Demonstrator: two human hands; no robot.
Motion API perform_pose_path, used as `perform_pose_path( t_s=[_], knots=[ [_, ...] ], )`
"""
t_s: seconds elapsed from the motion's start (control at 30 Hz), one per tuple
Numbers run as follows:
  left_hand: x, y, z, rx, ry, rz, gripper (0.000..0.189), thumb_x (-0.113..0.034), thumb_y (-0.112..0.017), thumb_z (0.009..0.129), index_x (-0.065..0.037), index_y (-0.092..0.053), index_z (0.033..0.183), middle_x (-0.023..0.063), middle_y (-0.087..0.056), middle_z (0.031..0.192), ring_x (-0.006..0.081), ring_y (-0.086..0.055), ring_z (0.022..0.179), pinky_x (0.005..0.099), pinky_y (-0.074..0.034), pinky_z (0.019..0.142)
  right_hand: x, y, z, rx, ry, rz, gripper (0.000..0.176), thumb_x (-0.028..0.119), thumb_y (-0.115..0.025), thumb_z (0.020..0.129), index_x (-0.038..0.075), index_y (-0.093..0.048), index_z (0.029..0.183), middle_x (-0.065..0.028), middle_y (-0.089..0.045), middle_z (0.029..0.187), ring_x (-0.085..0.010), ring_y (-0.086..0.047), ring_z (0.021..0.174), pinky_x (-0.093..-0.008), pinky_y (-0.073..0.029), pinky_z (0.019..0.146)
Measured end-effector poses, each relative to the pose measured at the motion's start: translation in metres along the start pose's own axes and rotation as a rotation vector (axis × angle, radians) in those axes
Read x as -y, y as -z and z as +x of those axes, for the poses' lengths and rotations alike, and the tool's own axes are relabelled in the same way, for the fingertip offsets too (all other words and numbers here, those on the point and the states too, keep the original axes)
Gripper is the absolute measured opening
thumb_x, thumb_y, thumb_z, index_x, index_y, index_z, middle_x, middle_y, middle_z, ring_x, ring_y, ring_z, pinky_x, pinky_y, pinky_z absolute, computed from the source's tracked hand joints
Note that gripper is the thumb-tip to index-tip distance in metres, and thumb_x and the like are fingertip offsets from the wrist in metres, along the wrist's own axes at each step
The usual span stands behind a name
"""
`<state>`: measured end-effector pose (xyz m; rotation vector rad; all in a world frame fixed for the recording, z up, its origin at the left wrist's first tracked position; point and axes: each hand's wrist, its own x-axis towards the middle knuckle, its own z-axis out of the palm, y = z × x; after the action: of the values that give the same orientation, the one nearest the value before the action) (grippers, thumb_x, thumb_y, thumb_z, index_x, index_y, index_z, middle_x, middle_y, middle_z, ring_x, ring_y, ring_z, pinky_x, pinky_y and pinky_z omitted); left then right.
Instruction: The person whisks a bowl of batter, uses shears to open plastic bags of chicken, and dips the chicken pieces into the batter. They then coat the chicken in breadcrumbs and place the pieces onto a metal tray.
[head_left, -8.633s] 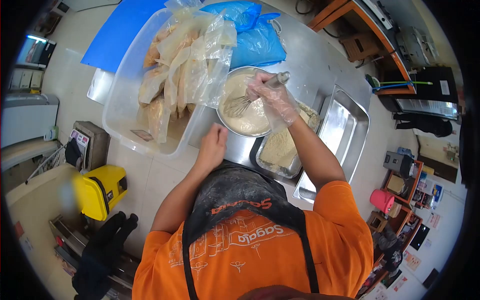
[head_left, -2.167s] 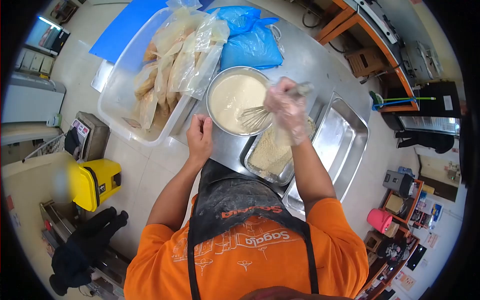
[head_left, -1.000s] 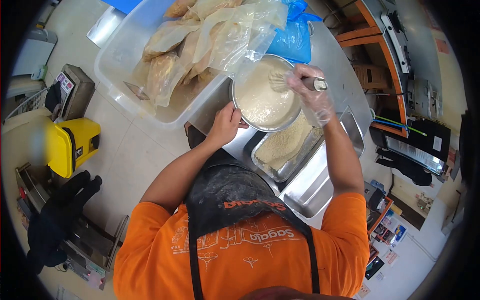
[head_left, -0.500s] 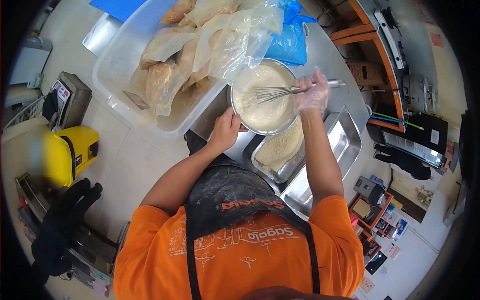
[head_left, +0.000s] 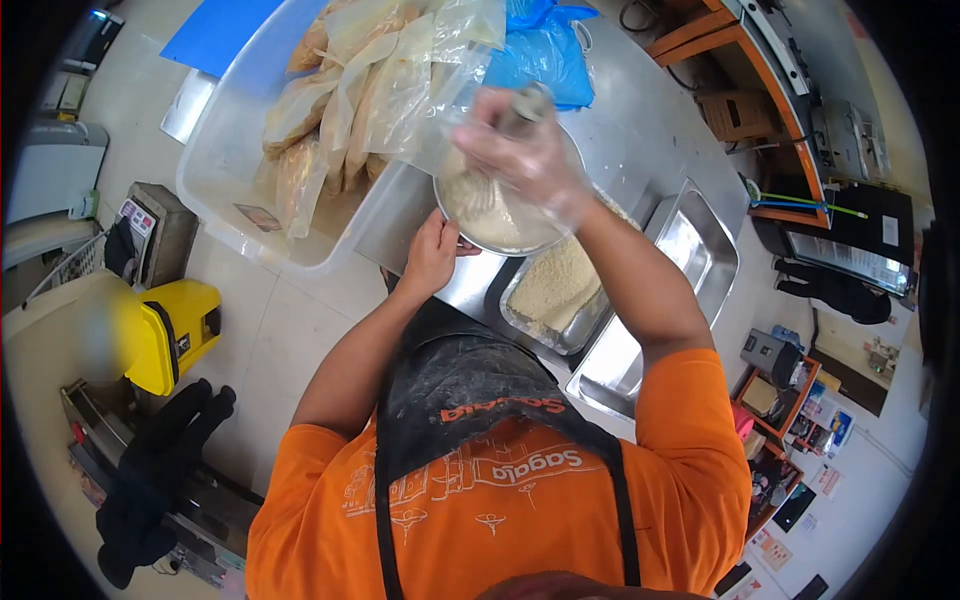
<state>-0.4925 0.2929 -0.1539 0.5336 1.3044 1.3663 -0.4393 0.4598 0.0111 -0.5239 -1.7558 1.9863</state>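
A round metal bowl [head_left: 582, 160] holds pale, creamy batter [head_left: 512, 228]. My bare left hand [head_left: 432, 257] grips its near left rim, thumb on top and fingers below. Over the bowl, my right hand [head_left: 530, 160] in a clear plastic glove is closed round a metal whisk [head_left: 533, 102]. The whisk stands steeply, its handle end pointing up at me, and motion blurs both it and the hand. Its wires are in the batter, partly hidden by the hand. Just below the bowl is a metal tray of pale crumbs [head_left: 560, 285].
Left of the bowl stands a large clear plastic tub [head_left: 300, 258] with several filled plastic bags [head_left: 340, 100]. A blue bag [head_left: 545, 65] lies beyond the bowl on the metal table [head_left: 650, 120]. Another metal pan [head_left: 690, 250] sits right. A person in dark clothes [head_left: 150, 480] is at far left.
My right hand has swung left and over the bowl, and the whisk has gone from lying nearly flat to steep. My left hand keeps its hold on the rim. The whole view has shifted slightly.
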Motion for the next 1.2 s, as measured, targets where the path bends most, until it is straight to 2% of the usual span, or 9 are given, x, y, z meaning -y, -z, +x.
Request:
perform_pose_path(
  t_s=[0.17,0.27,0.47,0.5,0.6,0.7,0.83,0.93,1.2],
  knots=[
    [-0.003,-0.002,-0.001,-0.022,-0.015,0.008,0.035,-0.017,-0.033,0.106,0.005,-0.047,0.13,0.0172,-0.063,0.108,0.0219,-0.069,0.084,0.0367,-0.063,0.076,-0.06,0.022,0.034,-0.218,0.321,-0.07,0.025,0.014,-0.075,0.089,0.006,-0.056,0.074,0.0057,-0.052,0.068,-0.0037,-0.046,0.064,-0.0239,-0.04,0.054],
    [-0.001,-0.004,0.0,-0.039,-0.021,0.012,0.035,-0.017,-0.033,0.106,0.005,-0.047,0.13,0.0169,-0.063,0.107,0.0211,-0.068,0.082,0.0364,-0.063,0.075,-0.055,0.05,0.015,-0.227,0.31,-0.286,0.028,0.015,-0.075,0.089,0.006,-0.055,0.071,0.0058,-0.049,0.066,-0.0038,-0.042,0.062,-0.0249,-0.038,0.053],
    [-0.001,-0.005,0.0,-0.076,-0.067,0.01,0.032,-0.015,-0.037,0.105,0.008,-0.049,0.123,0.0159,-0.064,0.097,0.0188,-0.068,0.077,0.0327,-0.064,0.069,-0.012,0.065,-0.021,0.128,0.123,-0.61,0.033,0.022,-0.073,0.09,0.008,-0.053,0.069,0.0054,-0.045,0.063,-0.005,-0.039,0.061,-0.0266,-0.036,0.054],
    [-0.002,-0.006,0.0,-0.075,-0.07,0.013,0.032,-0.015,-0.037,0.104,0.008,-0.049,0.123,0.0161,-0.064,0.097,0.0188,-0.068,0.077,0.0325,-0.064,0.069,-0.01,0.064,-0.022,0.155,-0.057,-0.57,0.035,0.024,-0.074,0.089,0.008,-0.053,0.067,0.0048,-0.047,0.063,-0.0055,-0.04,0.062,-0.0268,-0.036,0.055],
    [0.0,-0.007,0.001,-0.076,-0.085,-0.007,0.032,-0.015,-0.036,0.104,0.009,-0.049,0.122,0.0166,-0.064,0.097,0.0188,-0.069,0.077,0.0326,-0.064,0.068,-0.022,0.055,-0.016,0.124,-0.114,-0.44,0.033,0.017,-0.072,0.09,0.01,-0.047,0.069,0.0042,-0.041,0.063,-0.0065,-0.039,0.057,-0.0265,-0.032,0.051],
    [0.001,-0.007,0.0,-0.078,-0.08,-0.012,0.032,-0.015,-0.036,0.104,0.009,-0.049,0.122,0.0165,-0.065,0.096,0.0192,-0.069,0.077,0.0327,-0.063,0.069,-0.031,0.048,0.0,-0.059,-0.35,0.092,0.029,0.014,-0.071,0.09,0.013,-0.045,0.076,0.0041,-0.038,0.059,-0.009,-0.036,0.049,-0.0289,-0.03,0.046],
    [0.001,-0.005,0.0,-0.065,-0.065,0.009,0.032,-0.016,-0.036,0.105,0.008,-0.049,0.123,0.016,-0.064,0.098,0.0193,-0.069,0.078,0.0336,-0.063,0.07,-0.044,0.047,0.019,-0.486,-0.124,0.355,0.026,0.013,-0.069,0.091,0.016,-0.044,0.084,0.0023,-0.036,0.056,-0.0131,-0.034,0.044,-0.031,-0.028,0.044],
    [0.003,-0.003,0.002,-0.038,-0.051,0.034,0.033,-0.018,-0.035,0.106,0.005,-0.049,0.125,0.0151,-0.063,0.1,0.0184,-0.067,0.079,0.0349,-0.063,0.073,-0.051,0.067,0.015,-0.71,0.229,0.571,0.025,0.008,-0.068,0.092,0.012,-0.044,0.085,-0.0015,-0.042,0.057,-0.0144,-0.041,0.045,-0.0314,-0.034,0.044],
    [-0.002,-0.003,0.0,-0.038,-0.073,0.022,0.031,-0.016,-0.037,0.106,0.007,-0.049,0.123,0.0152,-0.064,0.099,0.0195,-0.069,0.079,0.033,-0.063,0.071,0.021,0.081,-0.034,-0.304,0.311,0.226,0.027,0.009,-0.062,0.095,0.014,-0.041,0.078,-0.0004,-0.036,0.056,-0.0136,-0.036,0.049,-0.0307,-0.029,0.048]
  ],
)
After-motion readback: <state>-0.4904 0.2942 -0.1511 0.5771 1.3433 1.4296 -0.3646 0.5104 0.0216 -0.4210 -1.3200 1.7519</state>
